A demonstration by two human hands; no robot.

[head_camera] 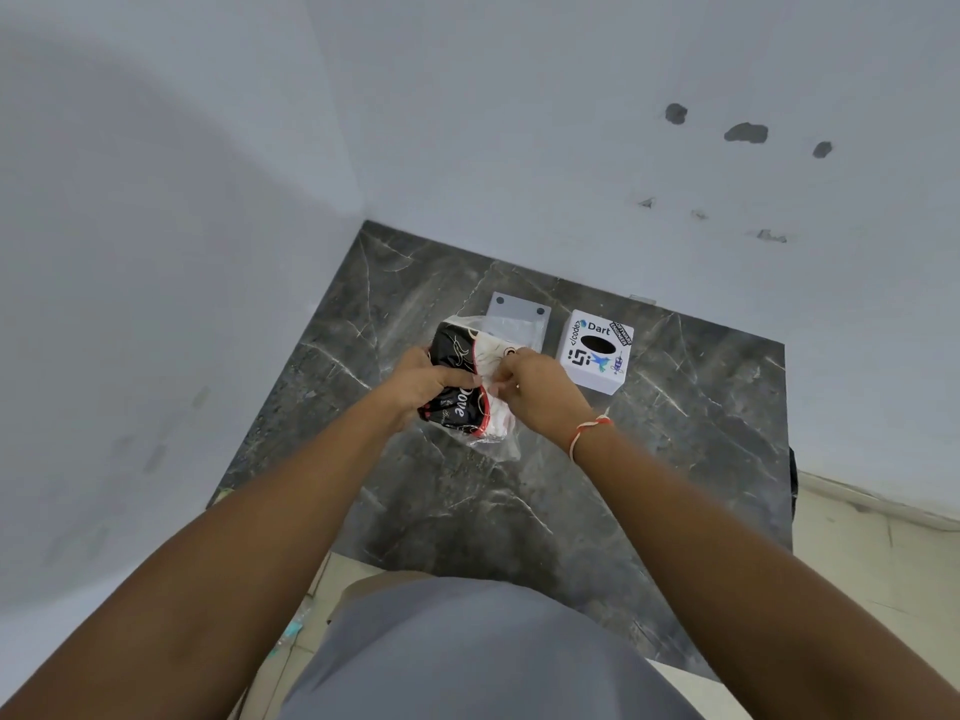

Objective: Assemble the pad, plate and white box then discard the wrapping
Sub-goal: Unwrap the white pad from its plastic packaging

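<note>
Above the dark marble counter (545, 511) I hold a black, white and red pad (457, 350) inside a clear plastic wrapping (496, 441). My left hand (423, 381) grips the pad's black side. The fingers of my right hand (540, 389) pinch the wrapping at the white side. Behind them lies a grey plate (519, 309) with two dark holes, flat on the counter and partly hidden by the pad. A white box (595, 356) with stickers and a black oval hole stands to the right of the plate.
White walls (208, 252) meet in a corner at the counter's far left. The counter's right edge (787, 433) drops to a pale tiled floor. A thread band circles my right wrist (589, 431).
</note>
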